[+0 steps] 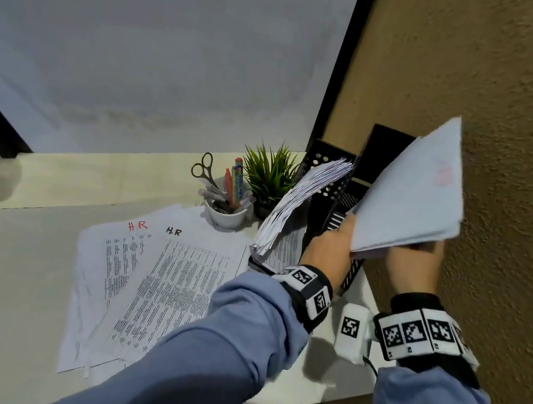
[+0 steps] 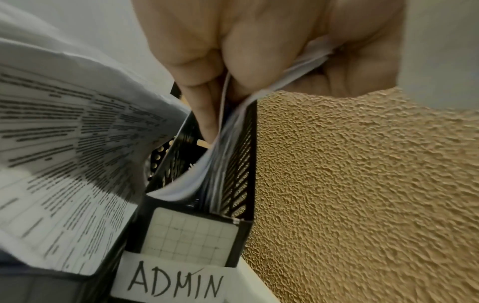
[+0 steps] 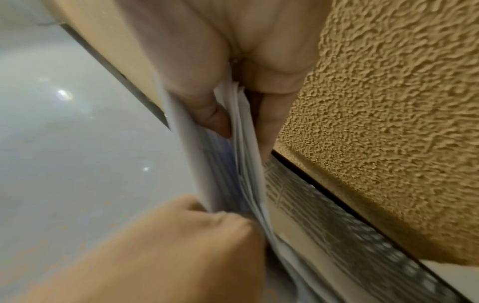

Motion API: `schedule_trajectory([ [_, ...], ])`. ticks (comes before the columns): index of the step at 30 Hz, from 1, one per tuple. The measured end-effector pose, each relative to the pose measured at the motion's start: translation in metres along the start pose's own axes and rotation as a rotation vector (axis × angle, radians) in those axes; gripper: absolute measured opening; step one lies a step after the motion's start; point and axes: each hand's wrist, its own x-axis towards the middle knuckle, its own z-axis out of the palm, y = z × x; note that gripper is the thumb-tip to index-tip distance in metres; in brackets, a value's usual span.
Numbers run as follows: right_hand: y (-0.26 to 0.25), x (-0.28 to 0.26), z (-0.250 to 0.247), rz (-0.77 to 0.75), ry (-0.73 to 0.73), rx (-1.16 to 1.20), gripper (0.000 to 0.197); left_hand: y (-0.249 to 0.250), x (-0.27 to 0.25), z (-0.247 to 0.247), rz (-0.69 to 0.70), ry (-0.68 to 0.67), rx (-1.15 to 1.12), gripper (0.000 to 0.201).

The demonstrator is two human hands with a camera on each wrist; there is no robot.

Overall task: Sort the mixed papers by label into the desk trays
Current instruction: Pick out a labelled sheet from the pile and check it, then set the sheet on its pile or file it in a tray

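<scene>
Both hands hold one stack of white papers point(image 1: 411, 195), tilted up against the brown wall, with a faint red mark near its top. My left hand point(image 1: 339, 237) pinches the stack's lower left edge and my right hand point(image 1: 419, 256) grips its lower right edge. In the left wrist view the sheets point(image 2: 207, 164) run from the fingers point(image 2: 204, 114) down into the black mesh tray point(image 2: 241, 164) labelled ADMIN point(image 2: 176, 285). The right wrist view shows my thumb point(image 3: 204, 106) on the stack point(image 3: 249, 164).
A second black tray point(image 1: 329, 163) to the left holds a thick leaning bundle of papers point(image 1: 299, 203). Two printed sheets marked H.R point(image 1: 148, 288) lie on the white desk point(image 1: 6, 266). A cup of pens and scissors point(image 1: 226, 209) and a small plant point(image 1: 269, 174) stand behind them. The textured wall point(image 1: 527, 137) is close on the right.
</scene>
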Motion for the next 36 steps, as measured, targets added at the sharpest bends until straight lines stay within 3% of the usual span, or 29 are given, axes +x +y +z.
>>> schedule_trajectory([
  [2,-0.012,-0.005,-0.008,-0.087,0.157,0.215,0.028,-0.004,0.009,0.005,-0.043,-0.089,-0.005,0.055],
  [4,-0.012,-0.008,-0.008,-0.121,0.212,0.181,0.032,-0.009,0.011,0.008,-0.064,-0.16,0.003,0.051],
  [7,-0.005,-0.012,0.002,-0.054,0.098,0.032,0.063,-0.017,0.01,0.016,-0.076,-0.206,0.059,0.041],
  [10,0.006,-0.011,0.009,0.036,-0.02,-0.032,0.07,-0.024,0.007,0.016,-0.091,-0.221,0.041,0.037],
  [14,0.003,-0.007,0.006,0.001,0.092,0.017,0.06,-0.041,-0.018,-0.002,-0.014,-0.092,-0.179,0.021],
  [17,-0.012,-0.012,0.005,-0.165,0.287,0.057,0.044,-0.078,-0.056,-0.02,-0.048,0.092,-0.392,0.01],
  [19,-0.027,-0.024,0.011,-0.328,0.362,0.156,0.03,-0.121,-0.083,-0.028,-0.176,0.206,-0.382,0.008],
  [21,-0.04,-0.043,0.024,-0.461,0.337,0.249,0.02,-0.177,-0.106,-0.033,-0.416,0.278,-0.285,0.008],
  [25,-0.041,-0.095,0.085,-0.559,-0.024,0.266,0.014,-0.272,-0.146,-0.038,-0.867,0.253,-0.077,0.039],
  [27,-0.029,-0.12,0.123,-0.417,-0.223,0.245,0.014,-0.293,-0.159,-0.038,-0.954,0.186,-0.008,0.055],
  [30,0.004,-0.145,0.173,0.111,-0.483,0.215,0.015,-0.302,-0.166,-0.035,-0.962,0.146,-0.005,0.071],
  [32,0.028,-0.155,0.198,0.266,-0.584,0.083,0.007,-0.305,-0.167,-0.031,-0.979,0.128,-0.03,0.077],
  [34,0.039,-0.158,0.211,0.351,-0.587,0.039,0.008,-0.307,-0.17,-0.025,-0.999,0.096,-0.124,0.072],
  [36,0.037,-0.158,0.217,0.418,-0.564,0.067,0.037,-0.31,-0.174,-0.018,-0.96,0.106,-0.26,0.044],
])
